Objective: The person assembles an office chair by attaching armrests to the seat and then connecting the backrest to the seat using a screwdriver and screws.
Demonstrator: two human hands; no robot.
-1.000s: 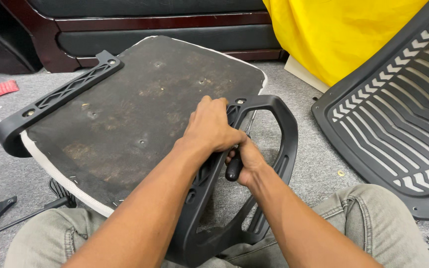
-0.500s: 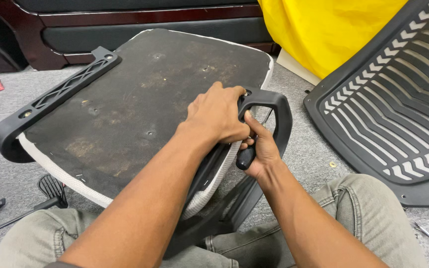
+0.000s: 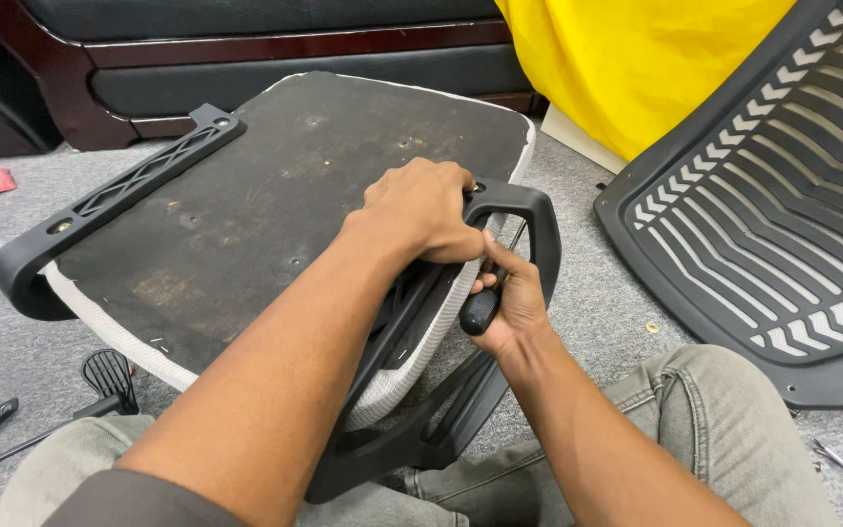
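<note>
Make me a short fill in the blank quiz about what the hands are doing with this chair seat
The left hand presses down on the black ____ at the seat's edge.
The right hand grips a ____ by its black handle.
The upturned seat rests on the person's ____.

Missing words: armrest; screwdriver; lap

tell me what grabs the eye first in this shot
In the middle, the left hand presses on a black armrest at the edge of an upturned chair seat, while the right hand grips a black-handled screwdriver beside it. A yellow cloth glows top right, above a black slatted chair back.
</note>
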